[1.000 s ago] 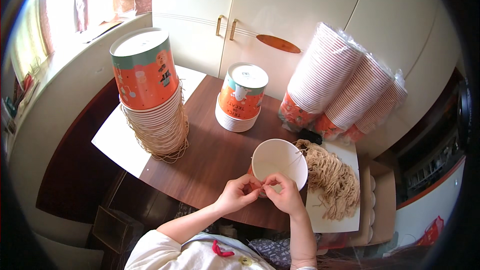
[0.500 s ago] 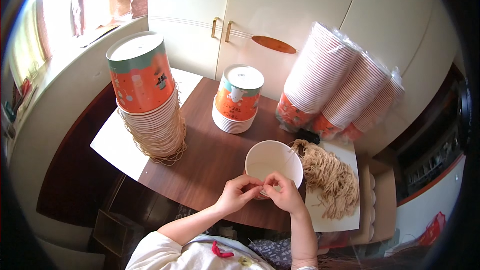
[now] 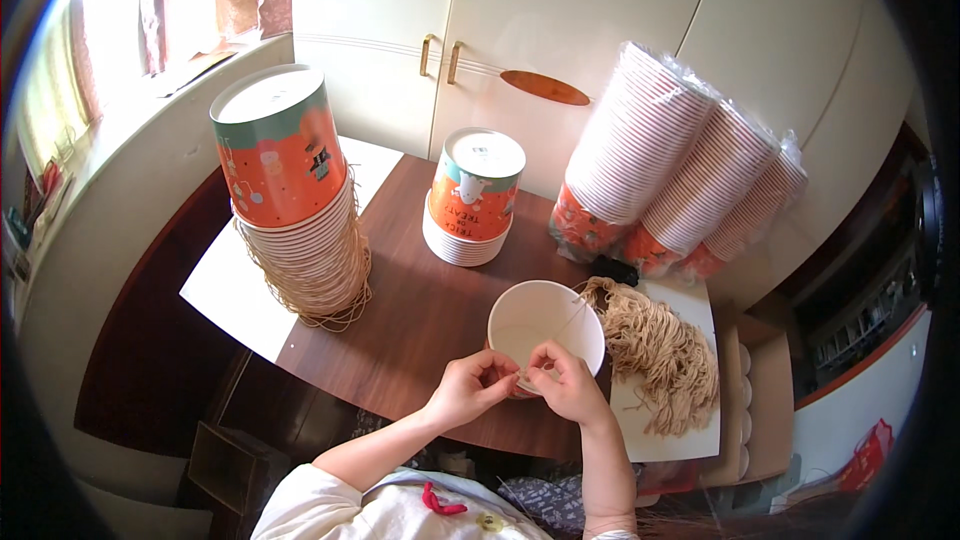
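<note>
Three clear plastic sleeves of stacked cups lean against the cupboard, white with orange bottoms. Two upside-down orange cup stacks, one tall and one short, stand on the brown table. Both hands, left and right, pinch a thin string at the near rim of the white cup, beside the bundle of strings. Compared with before, the hands and cup have hardly moved.

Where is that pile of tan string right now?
In the head view, the tan string pile lies on the table's right side, beside the open white cup.
</note>
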The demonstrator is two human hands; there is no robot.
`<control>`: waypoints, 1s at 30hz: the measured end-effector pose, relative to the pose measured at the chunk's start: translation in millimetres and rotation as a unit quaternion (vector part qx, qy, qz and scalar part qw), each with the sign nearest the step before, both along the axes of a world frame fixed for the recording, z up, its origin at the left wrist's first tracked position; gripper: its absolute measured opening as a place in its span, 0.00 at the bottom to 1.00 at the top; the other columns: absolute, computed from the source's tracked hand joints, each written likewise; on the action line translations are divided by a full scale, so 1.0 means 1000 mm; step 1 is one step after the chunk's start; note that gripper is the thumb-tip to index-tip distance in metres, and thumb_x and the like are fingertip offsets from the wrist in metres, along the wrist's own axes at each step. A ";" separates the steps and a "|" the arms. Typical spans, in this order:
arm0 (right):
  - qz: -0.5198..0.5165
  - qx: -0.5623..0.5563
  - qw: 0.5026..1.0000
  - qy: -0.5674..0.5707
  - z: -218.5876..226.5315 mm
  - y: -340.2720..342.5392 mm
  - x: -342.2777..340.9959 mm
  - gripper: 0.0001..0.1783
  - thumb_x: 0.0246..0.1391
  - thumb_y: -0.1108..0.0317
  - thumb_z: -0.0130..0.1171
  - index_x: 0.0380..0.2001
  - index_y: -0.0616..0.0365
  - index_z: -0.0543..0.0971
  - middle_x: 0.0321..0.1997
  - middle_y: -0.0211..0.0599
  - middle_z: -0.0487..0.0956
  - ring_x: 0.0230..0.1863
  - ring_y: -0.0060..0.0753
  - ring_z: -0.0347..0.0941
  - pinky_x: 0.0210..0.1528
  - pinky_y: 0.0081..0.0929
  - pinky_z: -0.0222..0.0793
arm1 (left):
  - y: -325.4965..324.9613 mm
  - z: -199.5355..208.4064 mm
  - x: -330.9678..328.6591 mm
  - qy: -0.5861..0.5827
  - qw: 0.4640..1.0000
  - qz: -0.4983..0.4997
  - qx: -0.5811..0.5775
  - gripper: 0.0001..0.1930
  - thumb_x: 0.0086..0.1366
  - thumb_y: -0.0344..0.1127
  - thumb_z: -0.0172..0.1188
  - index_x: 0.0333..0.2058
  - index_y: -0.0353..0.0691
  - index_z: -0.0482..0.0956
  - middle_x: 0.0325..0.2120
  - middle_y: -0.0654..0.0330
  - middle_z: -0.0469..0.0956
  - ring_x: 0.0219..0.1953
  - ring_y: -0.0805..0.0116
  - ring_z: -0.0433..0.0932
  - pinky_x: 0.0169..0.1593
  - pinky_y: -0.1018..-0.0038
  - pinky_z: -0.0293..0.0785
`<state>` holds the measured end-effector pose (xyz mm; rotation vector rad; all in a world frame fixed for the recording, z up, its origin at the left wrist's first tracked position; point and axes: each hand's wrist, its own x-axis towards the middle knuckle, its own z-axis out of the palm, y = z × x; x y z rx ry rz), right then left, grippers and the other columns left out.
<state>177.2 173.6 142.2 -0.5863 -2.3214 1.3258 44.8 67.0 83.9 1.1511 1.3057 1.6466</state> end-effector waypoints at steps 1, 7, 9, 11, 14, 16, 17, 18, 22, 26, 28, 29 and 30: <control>0.000 0.000 1.000 0.000 0.000 0.000 0.000 0.03 0.48 0.75 0.52 0.27 0.62 0.70 0.25 0.29 0.72 0.30 0.17 0.67 0.34 0.18 0.65 | 0.000 0.001 0.001 0.000 1.000 0.000 0.000 0.06 0.59 0.27 0.57 0.35 0.33 0.73 0.25 0.67 0.74 0.26 0.85 0.70 0.30 0.88 0.68; 0.001 -0.017 1.000 0.008 -0.004 0.000 0.001 0.03 0.48 0.75 0.52 0.28 0.62 0.69 0.25 0.28 0.71 0.30 0.17 0.66 0.34 0.18 0.66 | 0.002 0.003 0.004 -0.006 1.000 0.028 0.008 0.05 0.58 0.28 0.57 0.32 0.33 0.75 0.22 0.65 0.74 0.22 0.83 0.69 0.27 0.84 0.68; 0.004 -0.029 1.000 0.010 -0.005 0.001 0.001 0.03 0.48 0.76 0.52 0.27 0.62 0.69 0.25 0.27 0.71 0.29 0.16 0.66 0.32 0.17 0.65 | 0.003 0.005 0.004 0.052 0.997 0.040 0.030 0.05 0.59 0.28 0.57 0.32 0.33 0.74 0.22 0.64 0.73 0.22 0.82 0.69 0.27 0.83 0.68; 0.007 -0.033 0.999 0.016 -0.006 0.001 0.000 0.03 0.48 0.77 0.51 0.27 0.62 0.69 0.25 0.27 0.70 0.29 0.15 0.65 0.31 0.16 0.65 | 0.002 0.007 0.004 0.056 0.997 0.044 0.035 0.05 0.59 0.29 0.56 0.31 0.33 0.73 0.23 0.64 0.72 0.22 0.81 0.69 0.27 0.83 0.68; 0.010 -0.049 0.999 0.022 -0.007 0.001 0.000 0.03 0.48 0.78 0.51 0.28 0.61 0.69 0.25 0.26 0.70 0.28 0.14 0.65 0.29 0.14 0.65 | 0.001 0.010 0.003 0.104 0.991 0.060 0.066 0.05 0.60 0.28 0.55 0.31 0.33 0.71 0.23 0.65 0.72 0.23 0.82 0.68 0.27 0.84 0.66; 0.010 -0.060 0.998 0.021 -0.006 0.000 0.000 0.03 0.48 0.78 0.51 0.28 0.61 0.68 0.25 0.25 0.70 0.27 0.13 0.65 0.29 0.14 0.64 | 0.000 0.012 0.004 0.147 0.982 0.073 0.093 0.04 0.61 0.28 0.55 0.31 0.33 0.70 0.24 0.66 0.72 0.24 0.82 0.67 0.27 0.85 0.64; 0.008 -0.066 0.998 0.021 -0.006 0.000 0.001 0.03 0.49 0.78 0.51 0.28 0.61 0.68 0.25 0.25 0.69 0.27 0.13 0.65 0.29 0.13 0.64 | -0.002 0.012 0.006 0.077 0.995 0.040 0.055 0.05 0.61 0.28 0.54 0.32 0.33 0.70 0.25 0.65 0.72 0.24 0.82 0.68 0.28 0.85 0.65; 0.006 -0.072 0.997 0.021 -0.006 0.000 0.001 0.03 0.49 0.78 0.51 0.28 0.61 0.68 0.25 0.24 0.69 0.27 0.12 0.64 0.28 0.13 0.64 | -0.003 0.012 0.007 0.007 1.000 0.006 0.017 0.05 0.61 0.28 0.54 0.32 0.32 0.69 0.26 0.65 0.72 0.25 0.81 0.69 0.28 0.85 0.66; 0.008 -0.065 0.998 0.023 -0.005 -0.001 0.000 0.03 0.49 0.78 0.51 0.28 0.61 0.69 0.25 0.24 0.69 0.27 0.12 0.64 0.28 0.12 0.63 | -0.002 0.012 0.008 -0.038 0.999 -0.012 0.028 0.05 0.62 0.28 0.52 0.34 0.32 0.68 0.27 0.64 0.73 0.27 0.82 0.71 0.30 0.85 0.67; 0.006 -0.074 0.997 0.033 -0.003 -0.002 0.000 0.03 0.48 0.78 0.51 0.27 0.60 0.69 0.24 0.24 0.69 0.26 0.11 0.64 0.27 0.12 0.63 | -0.001 0.008 0.005 0.004 1.000 -0.012 0.002 0.05 0.63 0.29 0.52 0.34 0.33 0.70 0.26 0.65 0.73 0.28 0.83 0.71 0.31 0.85 0.68; 0.003 -0.078 0.996 0.035 -0.003 -0.003 0.000 0.03 0.48 0.78 0.51 0.27 0.60 0.69 0.24 0.24 0.69 0.26 0.11 0.64 0.27 0.12 0.62 | 0.000 0.007 0.005 0.010 1.000 -0.013 -0.008 0.05 0.63 0.29 0.51 0.34 0.32 0.71 0.26 0.65 0.73 0.28 0.83 0.70 0.31 0.85 0.67; 0.005 -0.081 0.996 0.037 -0.003 -0.003 0.000 0.03 0.48 0.78 0.51 0.27 0.60 0.69 0.24 0.23 0.69 0.26 0.11 0.64 0.27 0.12 0.62 | 0.000 0.006 0.005 0.012 1.000 -0.013 -0.018 0.06 0.63 0.29 0.52 0.34 0.32 0.72 0.26 0.65 0.74 0.28 0.83 0.71 0.31 0.85 0.68; 0.007 -0.085 0.996 0.040 -0.003 -0.003 0.000 0.03 0.48 0.78 0.51 0.27 0.60 0.69 0.24 0.23 0.69 0.26 0.11 0.64 0.27 0.12 0.62 | 0.000 0.005 0.005 0.013 0.999 -0.012 -0.029 0.06 0.63 0.29 0.52 0.34 0.31 0.72 0.26 0.64 0.74 0.29 0.82 0.72 0.32 0.85 0.69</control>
